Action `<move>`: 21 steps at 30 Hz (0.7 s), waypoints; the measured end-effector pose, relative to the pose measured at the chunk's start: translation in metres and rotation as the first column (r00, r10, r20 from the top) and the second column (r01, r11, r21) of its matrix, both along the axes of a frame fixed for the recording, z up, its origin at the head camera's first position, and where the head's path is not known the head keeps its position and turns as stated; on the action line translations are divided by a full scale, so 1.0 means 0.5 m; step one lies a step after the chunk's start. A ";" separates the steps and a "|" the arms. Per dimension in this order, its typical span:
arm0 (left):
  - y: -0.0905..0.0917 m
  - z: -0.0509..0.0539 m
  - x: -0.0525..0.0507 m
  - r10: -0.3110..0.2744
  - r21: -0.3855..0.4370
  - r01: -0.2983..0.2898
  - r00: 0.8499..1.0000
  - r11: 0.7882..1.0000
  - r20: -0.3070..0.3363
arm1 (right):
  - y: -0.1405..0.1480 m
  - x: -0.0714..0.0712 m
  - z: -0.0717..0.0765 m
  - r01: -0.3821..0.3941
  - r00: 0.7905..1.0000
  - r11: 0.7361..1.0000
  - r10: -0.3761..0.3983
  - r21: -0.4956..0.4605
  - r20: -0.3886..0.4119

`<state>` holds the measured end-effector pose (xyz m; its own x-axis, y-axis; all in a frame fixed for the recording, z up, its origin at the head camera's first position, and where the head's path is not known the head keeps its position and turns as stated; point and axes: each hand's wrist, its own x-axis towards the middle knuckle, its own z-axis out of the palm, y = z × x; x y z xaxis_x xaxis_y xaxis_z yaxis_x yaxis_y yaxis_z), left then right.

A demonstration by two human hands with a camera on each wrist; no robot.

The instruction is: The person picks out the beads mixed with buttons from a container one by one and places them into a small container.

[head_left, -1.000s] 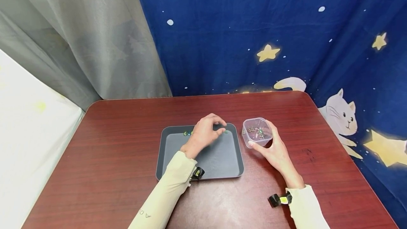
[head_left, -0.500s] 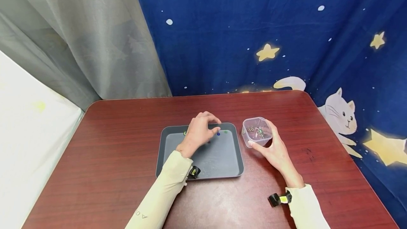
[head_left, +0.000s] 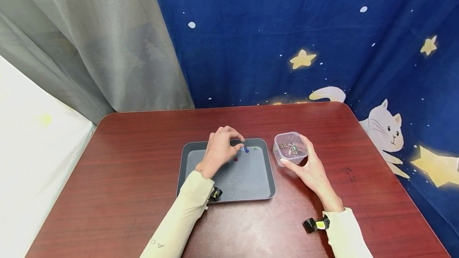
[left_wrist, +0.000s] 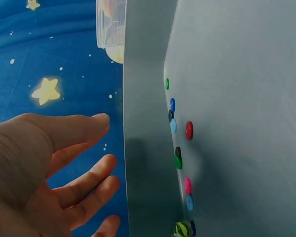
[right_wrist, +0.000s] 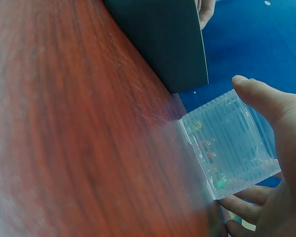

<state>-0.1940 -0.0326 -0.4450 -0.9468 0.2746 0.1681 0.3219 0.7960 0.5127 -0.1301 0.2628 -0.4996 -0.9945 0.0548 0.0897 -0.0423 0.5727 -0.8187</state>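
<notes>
My left hand [head_left: 218, 148] hovers over the far edge of a grey tray [head_left: 247, 182]. Its thumb and fingers are apart in the left wrist view, with nothing between them. Along the tray's far side lie several small coloured discs like buttons, among them a red one [left_wrist: 189, 130], a green one [left_wrist: 178, 161] and a pink one [left_wrist: 188, 185]. A yellow-green glass marble [left_wrist: 181, 229] sits at that view's bottom edge. To the tray's right, my right hand [head_left: 312, 170] grips a clear plastic box [right_wrist: 237, 143] by its sides. Several glass marbles show inside it, one greenish [right_wrist: 220, 180].
Tray and box are on a reddish-brown wooden table [head_left: 136, 178]. Behind it hangs a blue curtain [head_left: 244, 43] with stars and a cat, with a grey curtain [head_left: 118, 51] to its left.
The left hand has shifted leftward over the tray, uncovering blue and red discs on its right. The right hand and box have stayed put.
</notes>
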 end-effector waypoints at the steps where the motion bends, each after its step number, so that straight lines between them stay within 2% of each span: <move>1: -0.002 -0.002 0.000 -0.002 -0.001 0.002 1.000 1.000 -0.005 | 0.000 -0.001 -0.001 0.000 1.000 1.000 0.000 -0.001 -0.001; 7: -0.013 -0.008 0.000 -0.015 0.004 0.015 0.999 1.000 -0.030 | 0.001 0.000 -0.002 -0.004 1.000 1.000 0.004 0.001 -0.009; 21: -0.037 -0.014 0.000 -0.001 -0.010 0.001 1.000 1.000 0.014 | -0.001 0.000 -0.001 -0.006 1.000 1.000 0.006 0.006 -0.022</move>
<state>-0.1941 -0.0513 -0.4519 -0.9487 0.2771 0.1520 0.3155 0.8006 0.5094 -0.1303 0.2624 -0.5003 -0.9926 0.0485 0.1117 -0.0633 0.5776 -0.8139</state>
